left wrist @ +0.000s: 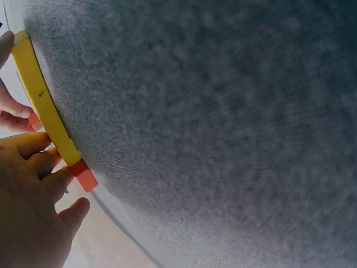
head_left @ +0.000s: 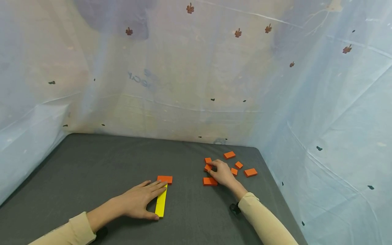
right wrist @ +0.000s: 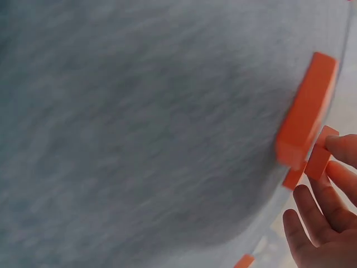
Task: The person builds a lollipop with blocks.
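Note:
My left hand (head_left: 138, 201) lies with its fingers spread along a long yellow block (head_left: 161, 203). Its thumb touches the near end, and the fingertips reach the far end, where an orange rectangular block (head_left: 166, 178) lies crosswise against it. In the left wrist view the yellow block (left wrist: 43, 103) meets the orange block (left wrist: 85, 176) end to side. Farther right, my right hand (head_left: 223, 173) pinches a small orange block (head_left: 207, 167) between thumb and fingers. Another small orange block (head_left: 208, 160) sits just beyond it. Nearer me lies an orange rectangular block (head_left: 209, 181), large in the right wrist view.
Several more orange blocks surround the right hand: rectangular block (head_left: 229, 155), small block (head_left: 239, 165), small block (head_left: 234, 172) and rectangular block (head_left: 250, 173). The dark grey table (head_left: 101, 160) ends at a pale plastic sheet (head_left: 171, 102) behind and at the sides.

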The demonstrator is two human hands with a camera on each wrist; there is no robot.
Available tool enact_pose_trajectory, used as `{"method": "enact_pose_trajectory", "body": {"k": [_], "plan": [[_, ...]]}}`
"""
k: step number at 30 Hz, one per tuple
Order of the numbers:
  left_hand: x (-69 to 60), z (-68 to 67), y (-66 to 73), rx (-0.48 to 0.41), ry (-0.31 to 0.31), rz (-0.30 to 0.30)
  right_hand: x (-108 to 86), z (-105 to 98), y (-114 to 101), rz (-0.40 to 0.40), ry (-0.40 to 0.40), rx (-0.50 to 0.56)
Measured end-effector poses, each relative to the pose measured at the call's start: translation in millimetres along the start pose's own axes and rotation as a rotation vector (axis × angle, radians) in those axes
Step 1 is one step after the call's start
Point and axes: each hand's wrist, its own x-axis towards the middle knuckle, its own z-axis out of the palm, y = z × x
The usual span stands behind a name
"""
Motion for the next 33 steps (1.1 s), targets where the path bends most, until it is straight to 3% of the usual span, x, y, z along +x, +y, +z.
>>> {"method": "enact_pose_trajectory", "body": {"k": [15,28,33], "plan": [[2.7,-1.2,2.0,0.003,-0.022,-0.024,24.8,10.3,-56.2,-0.094,-0.017,0.094],[4.2,-2.6,3.0,0.008,-0.025,-0.030,42.8,41.2,-93.8,-0.187,-0.090,0.105],[3.6,-2.0,1.6,0.015,-0.021,-0.018,47.0,51.3,-106.1,-0.218,-0.125,0.064]]}}
